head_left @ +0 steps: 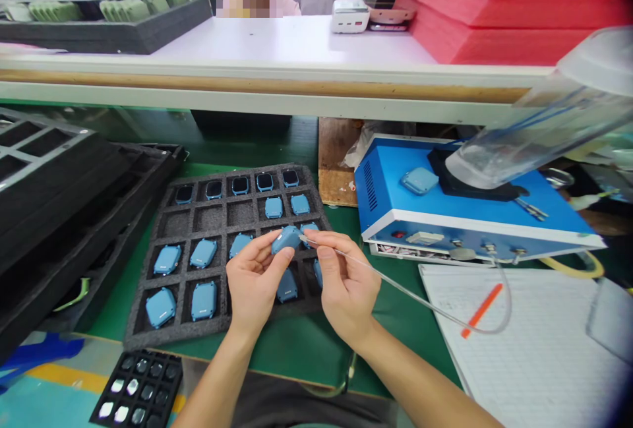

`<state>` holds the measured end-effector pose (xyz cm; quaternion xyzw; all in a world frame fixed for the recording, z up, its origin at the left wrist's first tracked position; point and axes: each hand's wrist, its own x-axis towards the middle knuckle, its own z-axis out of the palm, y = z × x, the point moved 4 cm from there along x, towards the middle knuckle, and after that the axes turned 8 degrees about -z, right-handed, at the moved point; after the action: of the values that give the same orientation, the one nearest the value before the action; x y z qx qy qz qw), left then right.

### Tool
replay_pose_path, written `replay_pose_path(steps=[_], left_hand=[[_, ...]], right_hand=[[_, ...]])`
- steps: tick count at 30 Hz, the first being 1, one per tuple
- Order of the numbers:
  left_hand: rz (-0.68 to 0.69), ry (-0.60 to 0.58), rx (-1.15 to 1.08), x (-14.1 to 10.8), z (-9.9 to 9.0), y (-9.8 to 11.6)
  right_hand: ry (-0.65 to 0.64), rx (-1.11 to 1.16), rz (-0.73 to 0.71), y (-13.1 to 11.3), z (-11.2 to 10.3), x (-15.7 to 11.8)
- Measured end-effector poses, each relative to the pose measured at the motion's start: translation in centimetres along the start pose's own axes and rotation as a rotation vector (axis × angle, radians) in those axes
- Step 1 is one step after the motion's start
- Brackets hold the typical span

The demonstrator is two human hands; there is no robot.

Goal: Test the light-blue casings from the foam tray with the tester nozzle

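Observation:
Between the thumb and fingers of my left hand (257, 276) is a blue smartwatch case (285, 239), tilted above the foam tray. My right hand (349, 279) pinches the end of a clear thin tube (395, 285), its tip against or very close to the case's right edge. The tube loops back to the front of a blue machine (475, 223). Below my hands lies a dark grey foam tray (182, 223) of square pockets. Several blue watch cases (204, 300) sit in it, some with dark screens (240, 185) upward. My hands hide some pockets.
Black trays (59, 217) are stacked at the left. On the machine rest another blue case (419, 181) and a clear cylinder (539, 124). Lined paper (539, 349) with an orange stick (482, 310) lies right. A shelf (277, 45) with red foam blocks (494, 12) spans the back; people sit beyond.

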<state>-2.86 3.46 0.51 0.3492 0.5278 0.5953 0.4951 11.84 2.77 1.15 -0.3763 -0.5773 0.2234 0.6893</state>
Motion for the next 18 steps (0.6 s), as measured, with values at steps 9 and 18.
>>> replay_pose_path(steps=[9,18], left_hand=[[0.002,-0.005,0.007,-0.06,0.1,0.08],[0.02,-0.019,0.01,-0.14,0.16,0.3]], right_hand=[[-0.002,-0.014,-0.011,-0.02,0.02,0.0],[-0.003,0.042,-0.015,0.07,-0.03,-0.07]])
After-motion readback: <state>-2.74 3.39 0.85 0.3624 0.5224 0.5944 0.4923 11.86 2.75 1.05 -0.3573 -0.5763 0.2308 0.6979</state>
